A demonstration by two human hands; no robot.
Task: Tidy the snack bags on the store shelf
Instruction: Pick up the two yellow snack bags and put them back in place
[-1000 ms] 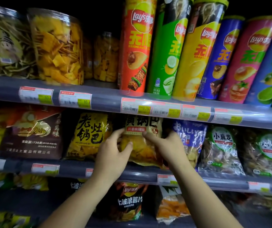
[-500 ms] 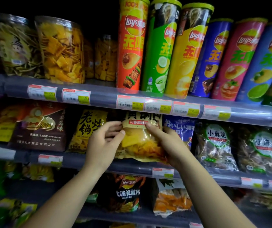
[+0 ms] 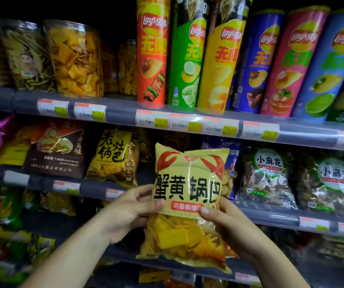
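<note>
A yellow snack bag [image 3: 187, 183] with red crab claws and black characters is held upright in front of the middle shelf [image 3: 96, 189], clear of its slot. My left hand [image 3: 129, 208] grips its left edge, thumb on the front. My right hand [image 3: 227, 227] grips its right edge, thumb on the red label strip. The slot behind the bag, between a yellow-black bag [image 3: 115, 156] and a blue bag [image 3: 231, 163], looks dark.
Tall Lay's chip tubes [image 3: 152, 50] and clear tubs of yellow crisps [image 3: 75, 59] stand on the upper shelf. Clear bags with green round labels [image 3: 268, 177] sit right of the slot, a brown bag [image 3: 56, 150] left. More bags fill the lower shelf [image 3: 187, 269].
Both hands have pulled the yellow bag out of the middle shelf toward me and down. Its whole front now shows, where earlier only the lower half was visible.
</note>
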